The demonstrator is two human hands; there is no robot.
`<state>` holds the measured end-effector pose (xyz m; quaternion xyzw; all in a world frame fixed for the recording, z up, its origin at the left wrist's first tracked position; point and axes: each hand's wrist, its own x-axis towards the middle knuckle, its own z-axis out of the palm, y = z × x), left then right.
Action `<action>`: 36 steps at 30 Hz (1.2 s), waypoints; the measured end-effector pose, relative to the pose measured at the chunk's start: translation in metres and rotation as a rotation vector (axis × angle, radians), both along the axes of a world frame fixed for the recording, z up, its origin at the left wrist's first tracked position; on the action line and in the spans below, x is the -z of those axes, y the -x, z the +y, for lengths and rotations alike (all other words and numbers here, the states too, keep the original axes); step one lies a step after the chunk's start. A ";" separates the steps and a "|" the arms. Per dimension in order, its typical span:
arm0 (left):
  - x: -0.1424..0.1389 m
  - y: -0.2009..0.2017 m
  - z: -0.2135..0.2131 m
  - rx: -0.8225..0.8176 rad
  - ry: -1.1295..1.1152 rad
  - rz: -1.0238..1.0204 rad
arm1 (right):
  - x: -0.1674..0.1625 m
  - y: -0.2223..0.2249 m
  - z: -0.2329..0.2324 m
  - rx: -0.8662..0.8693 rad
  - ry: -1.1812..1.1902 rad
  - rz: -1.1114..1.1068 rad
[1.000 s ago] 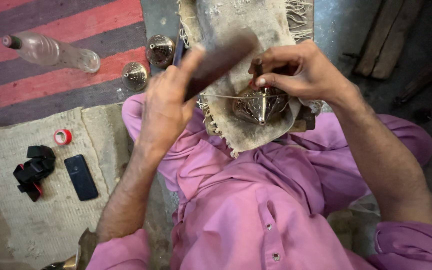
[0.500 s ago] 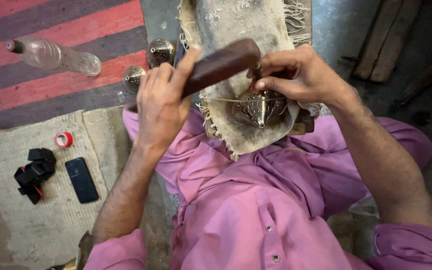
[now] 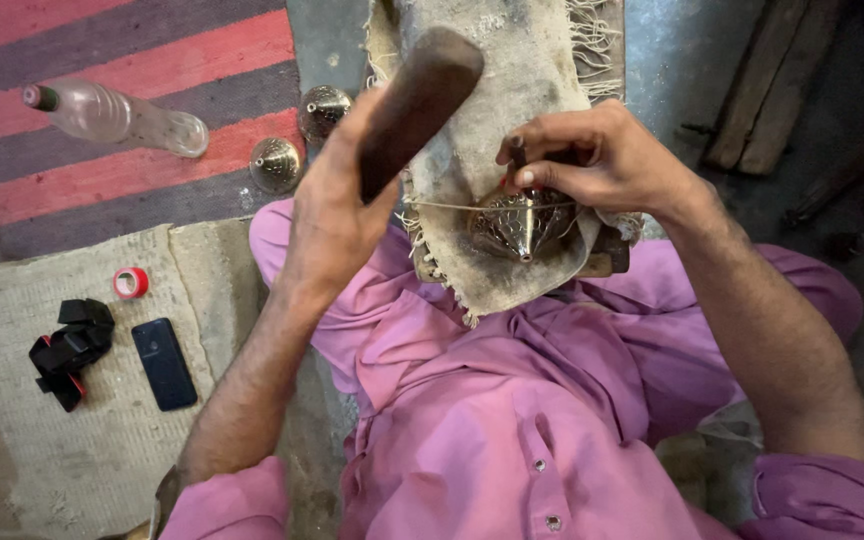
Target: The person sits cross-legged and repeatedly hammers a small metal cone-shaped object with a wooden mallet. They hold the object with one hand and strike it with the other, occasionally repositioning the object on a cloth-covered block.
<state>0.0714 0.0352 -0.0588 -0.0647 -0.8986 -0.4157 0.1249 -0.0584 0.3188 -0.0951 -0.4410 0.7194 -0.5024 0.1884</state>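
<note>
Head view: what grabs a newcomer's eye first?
The left hand at centre grips a dark wooden mallet-like block, raised above the lap. Right of it, the right hand pinches a thin dark tool onto a pointed, patterned metal cone lying on a frayed burlap cloth. Two similar metal cones sit on the striped rug, upper left.

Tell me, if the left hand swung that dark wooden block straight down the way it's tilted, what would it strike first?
Probably the top of the thin metal punch that the right hand pinches upright over the patterned metal cone. The left hand holds the wooden block raised just beside it, though depth is hard to judge from above.
</note>
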 end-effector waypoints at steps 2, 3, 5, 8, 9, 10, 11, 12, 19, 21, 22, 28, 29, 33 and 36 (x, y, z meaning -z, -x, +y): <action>-0.001 0.001 0.000 -0.034 0.446 0.036 | 0.001 0.001 0.000 0.011 -0.022 0.021; -0.002 0.001 -0.001 -0.054 0.670 0.052 | 0.002 0.001 0.000 0.013 -0.033 0.031; -0.004 0.001 0.000 -0.048 0.651 0.045 | 0.001 0.000 0.000 0.014 0.020 0.029; -0.006 0.000 0.000 -0.038 0.621 0.035 | -0.002 -0.002 0.000 0.061 -0.085 0.000; -0.006 0.000 0.001 -0.038 0.611 0.033 | -0.004 -0.002 -0.001 0.081 -0.151 -0.013; -0.005 0.000 0.000 -0.044 0.559 0.031 | -0.005 -0.004 -0.001 0.086 -0.099 -0.030; -0.005 0.001 -0.001 -0.043 0.509 0.030 | -0.007 -0.007 -0.001 0.096 -0.044 -0.047; -0.003 0.000 -0.001 -0.042 0.459 0.026 | -0.008 -0.009 -0.001 0.106 0.010 -0.068; 0.005 -0.005 -0.007 -0.039 0.327 0.098 | -0.012 -0.011 -0.004 0.137 -0.122 -0.001; 0.006 -0.006 -0.010 -0.099 0.542 0.108 | -0.012 -0.008 -0.005 0.106 -0.081 0.002; 0.007 -0.006 -0.010 -0.072 0.468 0.099 | -0.013 -0.006 -0.005 0.066 -0.037 -0.038; 0.004 -0.010 -0.004 -0.074 0.335 0.103 | -0.015 0.002 -0.008 -0.045 -0.045 -0.142; 0.003 -0.011 -0.002 -0.037 0.048 0.091 | -0.014 0.003 -0.008 -0.051 -0.061 -0.157; 0.006 -0.017 -0.003 -0.100 0.639 -0.115 | -0.004 0.007 -0.005 -0.085 0.003 -0.119; 0.019 -0.032 -0.017 -0.129 0.505 -0.186 | 0.010 0.014 0.003 -0.059 0.286 -0.141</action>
